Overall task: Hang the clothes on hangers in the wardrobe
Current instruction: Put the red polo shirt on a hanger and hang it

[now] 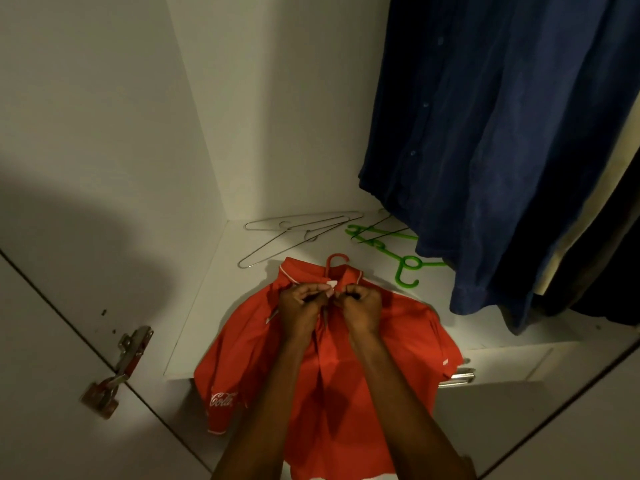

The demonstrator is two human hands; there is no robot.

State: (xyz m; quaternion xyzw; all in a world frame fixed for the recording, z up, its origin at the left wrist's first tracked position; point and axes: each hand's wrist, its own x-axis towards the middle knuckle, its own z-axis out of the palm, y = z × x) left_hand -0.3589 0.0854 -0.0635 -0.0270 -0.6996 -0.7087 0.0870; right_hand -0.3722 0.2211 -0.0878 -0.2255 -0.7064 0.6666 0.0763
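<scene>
Down on the white wardrobe shelf (214, 306), a red shirt (346, 368) lies flat with a red hanger (334, 260) hook poking out of its collar at 12 o'clock, its lower part hanging over the shelf's front edge. Both hands, left hand (304, 308) and right hand (360, 306), are curled, side by side, pinching the shirt's front just below the collar. Wire hangers (298, 233) lie at 11 o'clock, green hangers (403, 261) at 1 o'clock, under a hanging blue shirt (502, 133).

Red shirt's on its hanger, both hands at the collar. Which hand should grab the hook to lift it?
Left, probably. The red hanger hook sticks out of the red shirt collar just above the left hand; the right hand sits further off, with the hanging blue shirt crowding its side.
</scene>
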